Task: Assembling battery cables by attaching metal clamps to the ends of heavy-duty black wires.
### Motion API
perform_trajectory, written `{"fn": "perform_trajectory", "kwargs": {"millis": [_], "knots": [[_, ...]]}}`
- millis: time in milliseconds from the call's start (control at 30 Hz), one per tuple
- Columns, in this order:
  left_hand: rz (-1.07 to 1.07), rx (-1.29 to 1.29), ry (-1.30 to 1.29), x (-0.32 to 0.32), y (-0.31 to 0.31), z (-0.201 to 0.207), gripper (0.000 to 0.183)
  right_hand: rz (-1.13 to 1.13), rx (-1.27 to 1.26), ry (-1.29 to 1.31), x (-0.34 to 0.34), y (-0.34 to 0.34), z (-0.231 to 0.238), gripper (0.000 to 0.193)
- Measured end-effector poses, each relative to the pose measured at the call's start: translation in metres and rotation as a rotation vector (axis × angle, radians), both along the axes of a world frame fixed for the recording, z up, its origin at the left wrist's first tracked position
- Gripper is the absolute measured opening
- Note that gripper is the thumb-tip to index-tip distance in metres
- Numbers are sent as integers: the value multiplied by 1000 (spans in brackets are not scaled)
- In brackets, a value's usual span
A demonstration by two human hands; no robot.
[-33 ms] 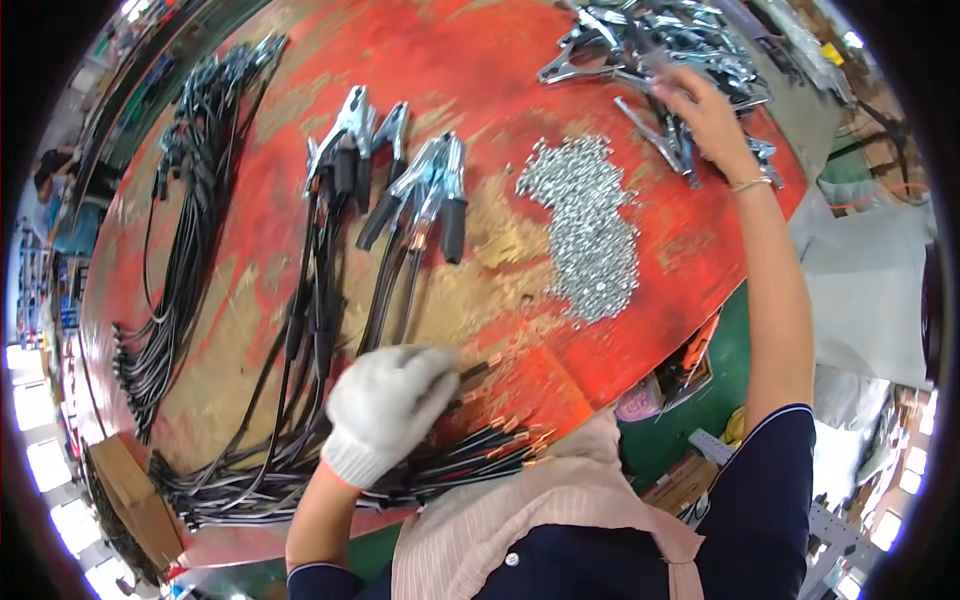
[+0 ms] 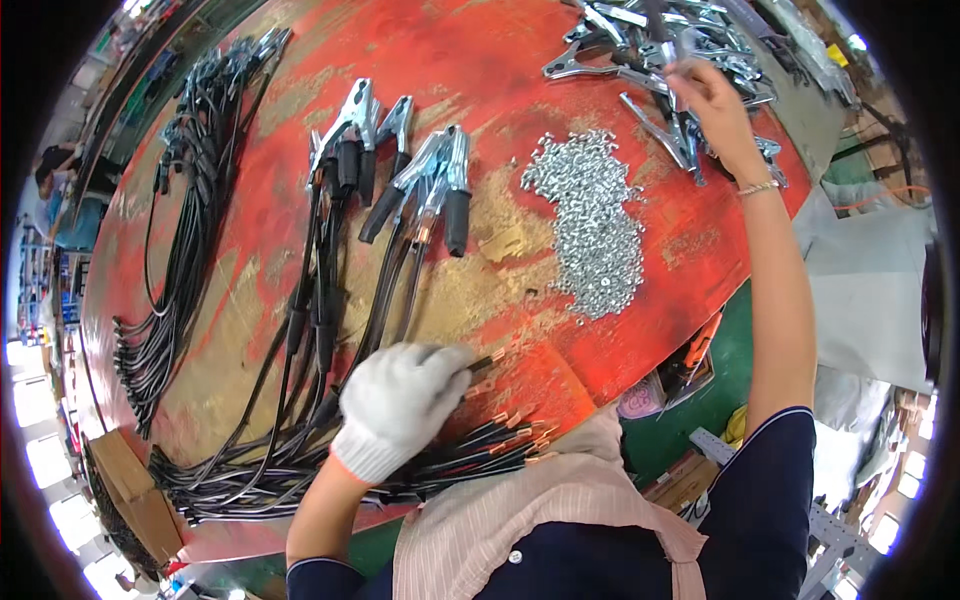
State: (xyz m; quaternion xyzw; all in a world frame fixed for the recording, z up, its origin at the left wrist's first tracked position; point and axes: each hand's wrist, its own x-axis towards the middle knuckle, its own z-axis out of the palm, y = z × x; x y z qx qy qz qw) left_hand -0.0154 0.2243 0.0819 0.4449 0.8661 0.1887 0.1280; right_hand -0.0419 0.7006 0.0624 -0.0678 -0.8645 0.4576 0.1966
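Observation:
My left hand [image 2: 400, 405], in a white knit glove, is closed round a black cable [image 2: 484, 363] with a bare copper end pointing right. Below it lies a bundle of black cables [image 2: 480, 455] with copper tips, near the table's front edge. At the far right my bare right hand [image 2: 722, 115] has its fingers closed on a silver spring clamp [image 2: 668, 52], partly blurred, at the edge of a pile of clamps [image 2: 725, 60]. Toward the middle, cables with metal clamps [image 2: 440, 165] on their ends lie with black grips showing.
A heap of small shiny nuts [image 2: 600, 240] lies on the worn red table [image 2: 450, 60] between my hands. Another bundle of black cables [image 2: 200, 210] stretches along the left side. A cardboard box [image 2: 135, 490] stands at the lower left. A person [image 2: 60, 190] is at the far left.
My left hand has shifted slightly right, and more of its cable's copper end shows. My right hand has moved a little to the right beside the clamp pile.

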Motion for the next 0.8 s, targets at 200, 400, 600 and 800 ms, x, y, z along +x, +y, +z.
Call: {"fn": "perform_trajectory", "kwargs": {"millis": [200, 400, 600, 800], "knots": [[-32, -236, 38, 1, 19, -17, 20, -44, -684, 160, 49, -86, 19, 49], [373, 82, -901, -30, 2, 7, 22, 188, -1061, -59, 119, -162, -18, 53], [391, 186, -907, -34, 14, -3, 18, 37, -1110, -116, 148, -215, -20, 72], [462, 324, -1062, -24, 40, -10, 18, -40, -1117, 148, 163, -214, -38, 56]]}}
